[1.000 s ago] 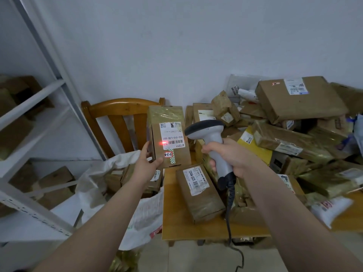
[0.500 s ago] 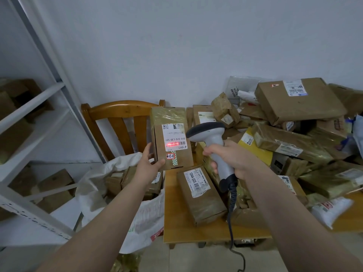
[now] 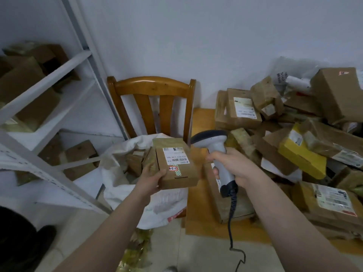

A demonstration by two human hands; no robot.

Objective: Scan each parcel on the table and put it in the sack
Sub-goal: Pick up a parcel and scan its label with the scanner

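Note:
My left hand [image 3: 151,176] grips a small brown cardboard parcel [image 3: 175,165] with a white label and a red-and-white sticker, tilted flat, over the mouth of the white sack [image 3: 117,173]. The sack hangs open in front of the chair and holds several brown parcels. My right hand [image 3: 231,167] holds the grey barcode scanner [image 3: 214,146] by its handle, head pointing left toward the parcel, black cable hanging down. No red scan light shows on the label. A heap of parcels [image 3: 294,146] covers the wooden table [image 3: 200,197] on the right.
A wooden chair [image 3: 151,107] stands behind the sack against the wall. A white metal shelf rack [image 3: 49,79] with cardboard boxes fills the left side. A yellow box [image 3: 300,154] lies in the heap. Crumpled tape litters the floor below the sack.
My left hand has lowered the parcel from upright in front of the scanner down to the sack's mouth, tilting it flat. The red scan light has gone out. The view has swung left and down.

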